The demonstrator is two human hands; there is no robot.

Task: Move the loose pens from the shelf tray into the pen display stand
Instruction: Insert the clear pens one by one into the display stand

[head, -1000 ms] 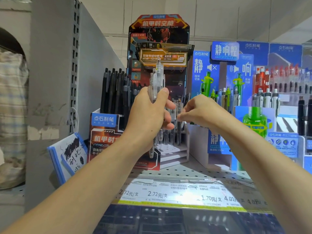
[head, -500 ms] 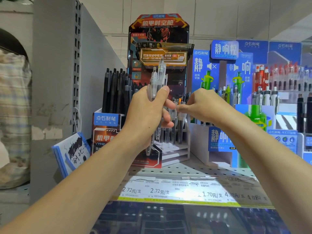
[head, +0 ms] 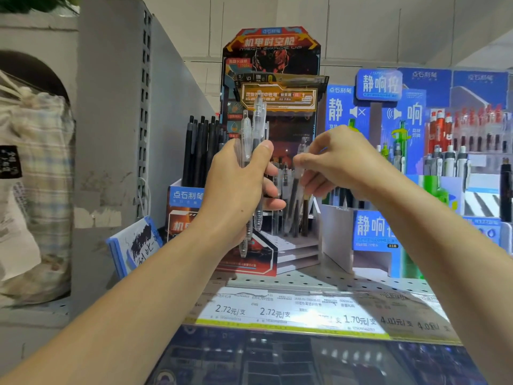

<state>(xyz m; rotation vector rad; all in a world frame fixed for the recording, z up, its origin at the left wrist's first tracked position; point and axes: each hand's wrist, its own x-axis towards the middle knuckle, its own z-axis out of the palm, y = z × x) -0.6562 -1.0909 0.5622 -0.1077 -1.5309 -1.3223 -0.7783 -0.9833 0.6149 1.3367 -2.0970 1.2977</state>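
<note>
Gripping a bundle of clear pens (head: 254, 140) upright, the person's left hand (head: 236, 187) has its fingers and thumb curled tightly around the barrels, in front of the pen display stand (head: 270, 79). The bundle's tops rise above the thumb and its tips poke out below the palm. Just to the right, the right hand (head: 337, 162) pinches a single clear pen (head: 298, 179) between thumb and fingertips, holding it nearly upright over the stand's stepped white tiers (head: 294, 250), where a few pens already stand in the holes. Black pens (head: 200, 151) fill the stand's left compartment. The stand sits on a perforated metal shelf (head: 319, 282) with price labels (head: 277, 311) along its front edge. A blue display (head: 374, 129) of other pens stands beside it on the right. The shelf tray is not visible.
</note>
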